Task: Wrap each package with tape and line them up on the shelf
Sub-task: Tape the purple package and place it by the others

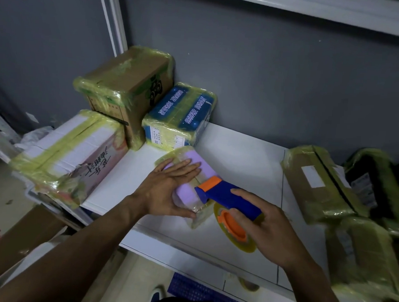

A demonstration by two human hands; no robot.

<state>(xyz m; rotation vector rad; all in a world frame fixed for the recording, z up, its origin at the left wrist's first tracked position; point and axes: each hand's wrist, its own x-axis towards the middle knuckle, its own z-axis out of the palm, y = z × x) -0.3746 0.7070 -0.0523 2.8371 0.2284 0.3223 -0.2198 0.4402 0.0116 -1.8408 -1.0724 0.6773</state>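
A small lilac package [206, 169], partly wrapped in yellowish clear tape, lies on the white shelf [242, 153]. My left hand [168, 188] presses flat on top of it, fingers straight, thumb against its near side. My right hand [268, 230] grips a blue and orange tape dispenser [224, 195] with a roll of yellowish tape [236, 231]. The dispenser's orange head touches the package's top.
Taped packages stand at the back left: a brown carton [125, 87], a blue box [179, 115] and a white box [71, 153]. More taped parcels [319, 182] crowd the right end. A grey wall runs behind. A blue crate [209, 294] sits below the shelf.
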